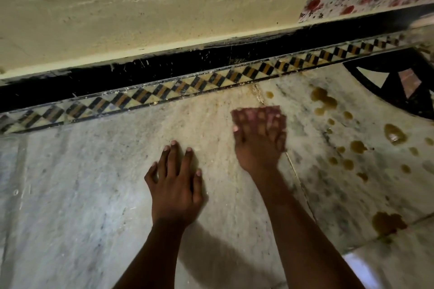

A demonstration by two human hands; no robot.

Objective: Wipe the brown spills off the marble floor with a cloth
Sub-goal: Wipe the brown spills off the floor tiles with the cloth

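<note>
Marble floor (82, 183) lies open on the left and near the person. Ahead, the wall (117, 19) and black skirting (141, 73) shut off reach. The left hand (176, 187), planted flat, stands just left of the right hand (258, 148); rightward, open floor runs across the brown spills (324, 98).

A single wide-angle head view looks steeply down from close above the pale veined marble floor (89, 185), facing the cream plaster wall (117, 14), whose black skirting (164, 69) crosses the frame slantwise.

Pink cloth (273, 110) flat on marble floor (94, 183), brown spills (395, 134) beside.
</note>
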